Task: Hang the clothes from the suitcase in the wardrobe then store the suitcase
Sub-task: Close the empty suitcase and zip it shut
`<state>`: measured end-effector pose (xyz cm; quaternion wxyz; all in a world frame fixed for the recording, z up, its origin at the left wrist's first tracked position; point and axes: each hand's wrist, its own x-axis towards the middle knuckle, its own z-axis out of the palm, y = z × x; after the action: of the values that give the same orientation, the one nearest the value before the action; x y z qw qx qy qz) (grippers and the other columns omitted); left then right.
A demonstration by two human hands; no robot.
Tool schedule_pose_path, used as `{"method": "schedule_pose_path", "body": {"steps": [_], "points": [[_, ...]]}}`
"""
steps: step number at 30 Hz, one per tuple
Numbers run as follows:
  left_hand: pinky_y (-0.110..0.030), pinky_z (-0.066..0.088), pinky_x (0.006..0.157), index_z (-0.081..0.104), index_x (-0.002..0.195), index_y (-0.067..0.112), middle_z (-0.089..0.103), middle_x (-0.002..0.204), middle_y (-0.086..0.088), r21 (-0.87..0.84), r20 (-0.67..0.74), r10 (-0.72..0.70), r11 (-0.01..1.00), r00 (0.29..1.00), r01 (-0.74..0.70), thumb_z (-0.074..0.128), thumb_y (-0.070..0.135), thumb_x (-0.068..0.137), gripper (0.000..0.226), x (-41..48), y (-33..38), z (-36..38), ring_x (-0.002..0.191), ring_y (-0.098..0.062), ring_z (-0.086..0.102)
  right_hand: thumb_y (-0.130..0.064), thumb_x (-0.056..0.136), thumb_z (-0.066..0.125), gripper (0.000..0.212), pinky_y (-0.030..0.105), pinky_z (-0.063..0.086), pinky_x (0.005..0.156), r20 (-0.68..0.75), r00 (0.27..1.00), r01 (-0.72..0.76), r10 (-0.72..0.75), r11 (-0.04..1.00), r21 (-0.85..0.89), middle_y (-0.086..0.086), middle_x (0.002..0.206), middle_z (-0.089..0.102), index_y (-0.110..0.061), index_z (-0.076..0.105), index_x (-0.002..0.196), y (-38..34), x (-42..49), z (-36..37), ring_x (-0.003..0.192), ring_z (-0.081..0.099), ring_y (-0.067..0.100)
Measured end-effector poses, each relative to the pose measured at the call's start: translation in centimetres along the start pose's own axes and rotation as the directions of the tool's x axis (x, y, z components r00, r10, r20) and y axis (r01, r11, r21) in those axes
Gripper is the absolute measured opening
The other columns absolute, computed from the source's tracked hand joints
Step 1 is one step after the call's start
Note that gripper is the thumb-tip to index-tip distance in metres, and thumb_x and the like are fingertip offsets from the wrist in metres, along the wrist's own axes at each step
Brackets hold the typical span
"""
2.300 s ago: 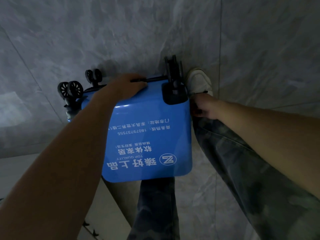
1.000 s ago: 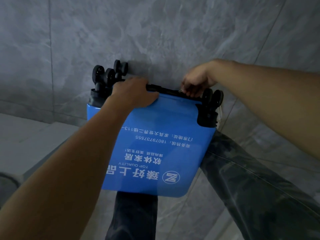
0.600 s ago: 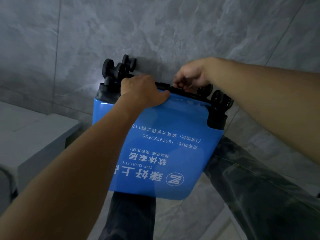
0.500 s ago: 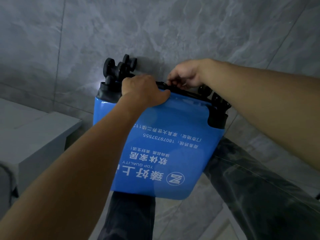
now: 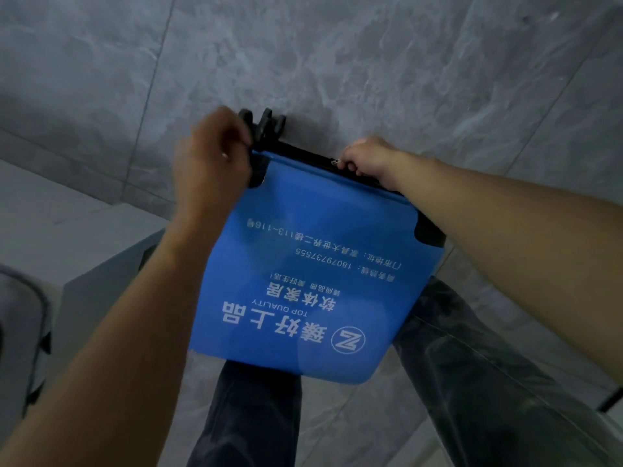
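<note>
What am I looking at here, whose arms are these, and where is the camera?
No robot here: a person wears a camera on the head, looking down at their own bare arms. There is one picture of this moment, from that camera. The left hand grips a corner of a blue suitcase beside its black wheels. The right hand pinches a small metal zipper pull on the black edge. Behind are grey floor tiles and the person's trouser legs.
</note>
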<state>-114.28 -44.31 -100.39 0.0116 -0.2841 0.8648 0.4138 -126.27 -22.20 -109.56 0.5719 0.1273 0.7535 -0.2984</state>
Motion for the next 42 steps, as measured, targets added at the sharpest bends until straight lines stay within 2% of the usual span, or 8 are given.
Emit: {"method": "schedule_pose_path", "body": {"steps": [4, 10, 16, 20, 24, 30, 36, 42], "points": [[-0.018, 0.047, 0.069, 0.059, 0.092, 0.02, 0.063, 0.085, 0.006, -0.14, -0.1, -0.233, 0.966, 0.967, 0.218, 0.05, 0.004, 0.084, 0.02, -0.7, -5.3, -1.7, 0.075, -0.003, 0.057, -0.016, 0.096, 0.057, 0.025, 0.023, 0.039, 0.063, -0.072, 0.997, 0.02, -0.021, 1.0, -0.003, 0.0, 0.074, 0.056, -0.015, 0.065, 0.072, 0.4, 0.2, 0.7, 0.067, 0.047, 0.012], [-0.028, 0.048, 0.087, 0.07, 0.124, 0.032, 0.073, 0.116, 0.009, -0.288, 0.499, -0.481, 0.693, 0.721, 0.661, 0.051, 0.037, 0.102, 0.03, -2.2, -11.6, -1.1, 0.103, -0.006, 0.065, -0.015, 0.098, 0.054, 0.029, 0.02, 0.03, 0.056, 0.046, 0.994, -0.105, 0.103, 0.993, 0.049, -0.002, 0.07, 0.051, -0.014, 0.062, 0.071, -0.1, 1.2, 0.6, 0.059, 0.039, 0.007], [-0.059, 0.031, 0.12, 0.055, 0.143, 0.036, 0.06, 0.145, 0.0, -0.387, 0.653, -0.366, 0.592, 0.663, 0.707, 0.055, 0.049, 0.096, 0.049, -3.2, -13.9, -1.0, 0.138, -0.025, 0.052, -0.02, 0.102, 0.047, 0.031, 0.018, 0.022, 0.048, 0.235, 0.942, -0.227, 0.239, 0.971, -0.08, -0.005, 0.066, 0.038, -0.014, 0.057, 0.074, -2.1, 1.7, -0.7, 0.057, 0.03, 0.007], [-0.042, 0.043, 0.113, 0.066, 0.131, 0.038, 0.068, 0.131, 0.014, -0.364, 0.612, -0.418, 0.605, 0.672, 0.708, 0.059, 0.058, 0.094, 0.043, -3.3, -12.6, -1.2, 0.125, -0.009, 0.061, -0.024, 0.102, 0.048, 0.031, 0.022, 0.021, 0.053, 0.264, 0.942, -0.185, 0.206, 0.977, -0.101, -0.007, 0.062, 0.044, -0.018, 0.061, 0.074, -4.4, 3.2, 0.4, 0.057, 0.034, 0.007], [-0.014, 0.05, 0.076, 0.072, 0.119, 0.037, 0.073, 0.106, 0.027, -0.341, 0.568, -0.456, 0.627, 0.685, 0.7, 0.054, 0.047, 0.102, 0.027, -3.3, -11.5, -0.9, 0.093, 0.013, 0.065, -0.024, 0.102, 0.049, 0.03, 0.022, 0.029, 0.058, 0.35, 0.912, -0.19, 0.213, 0.977, -0.1, -0.007, 0.064, 0.048, -0.018, 0.063, 0.076, -7.7, 4.1, 2.3, 0.058, 0.041, 0.007], [-0.036, 0.05, 0.106, 0.072, 0.121, 0.034, 0.074, 0.116, 0.014, -0.377, 0.538, -0.462, 0.616, 0.705, 0.692, 0.058, 0.057, 0.097, 0.037, -3.5, -12.1, -0.8, 0.109, -0.005, 0.068, -0.009, 0.098, 0.045, 0.036, 0.022, 0.035, 0.064, 0.366, 0.893, -0.181, 0.262, 0.954, -0.24, 0.003, 0.068, 0.051, -0.012, 0.062, 0.067, -13.9, 5.8, 4.9, 0.063, 0.044, 0.012], [-0.035, 0.048, 0.1, 0.071, 0.122, 0.034, 0.07, 0.117, 0.012, -0.261, 0.537, -0.506, 0.662, 0.675, 0.703, 0.048, 0.075, 0.091, 0.056, -3.3, -12.0, -1.1, 0.108, -0.011, 0.066, -0.007, 0.099, 0.044, 0.022, 0.023, 0.045, 0.072, 0.352, 0.826, -0.249, 0.44, 0.846, -0.472, 0.007, 0.09, 0.064, -0.012, 0.063, 0.091, -18.1, 7.6, 6.0, 0.08, 0.062, 0.016], [-0.03, 0.041, 0.095, 0.067, 0.128, 0.032, 0.064, 0.122, 0.012, -0.253, 0.525, -0.479, 0.702, 0.704, 0.666, 0.045, 0.078, 0.09, 0.064, -3.3, -12.8, -0.6, 0.113, -0.012, 0.06, -0.014, 0.101, 0.048, 0.023, 0.016, 0.048, 0.05, 0.313, 0.783, -0.103, 0.538, 0.609, -0.787, -0.003, 0.06, 0.064, -0.01, 0.061, 0.082, -22.7, 7.5, 12.3, 0.051, 0.058, 0.006]]}}
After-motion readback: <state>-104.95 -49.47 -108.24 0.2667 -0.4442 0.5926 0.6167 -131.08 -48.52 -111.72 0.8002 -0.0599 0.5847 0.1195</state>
